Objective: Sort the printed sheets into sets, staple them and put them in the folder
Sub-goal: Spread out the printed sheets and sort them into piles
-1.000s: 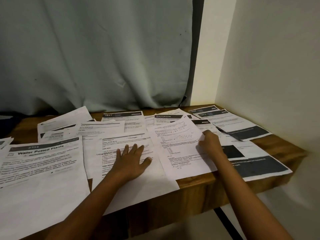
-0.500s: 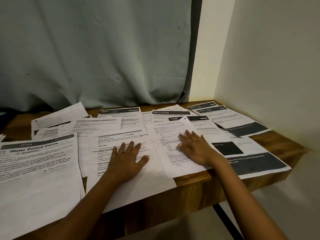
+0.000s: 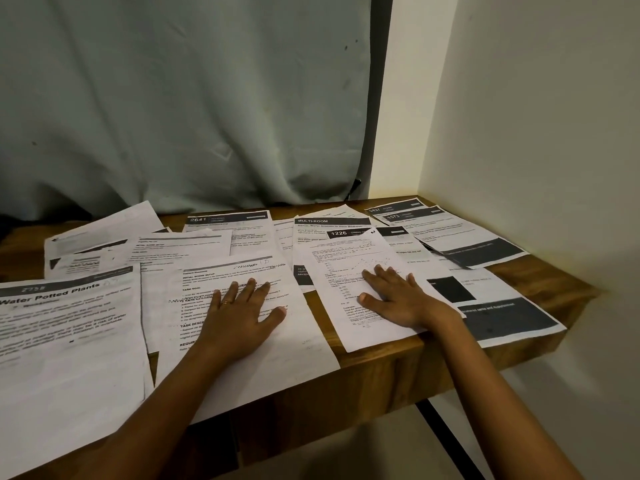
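**Both hands laid flat on loose printed sheets (image 3: 194,247)**

The papers are seen scattered and overlapping across a wooden table (image 3: 381,379), set in a corner between a grey-green curtain (image 3: 173,98) and a pale wall (image 3: 536,116). The left hand (image 3: 242,320), on which a ring (image 3: 225,302) is worn, is laid palm-down with fingers straight and spread on a text sheet (image 3: 294,358); nothing is grasped. The lower part of that sheet hangs over the table's front edge. The right hand (image 3: 401,299) is likewise pressed flat, fingers extended, on a graph sheet (image 3: 346,261) just to the right; no paper is pinched. At far left, a sheet headed "Water Potted Plants" (image 3: 69,341) is laid over the front edge. Further back, sheets marked "2641" (image 3: 228,220), "MULTI-ROOM" (image 3: 329,221) and "1226" (image 3: 339,233) are partly covered by others. At right, sheets with dark printed blocks (image 3: 512,318) are fanned toward the wall.
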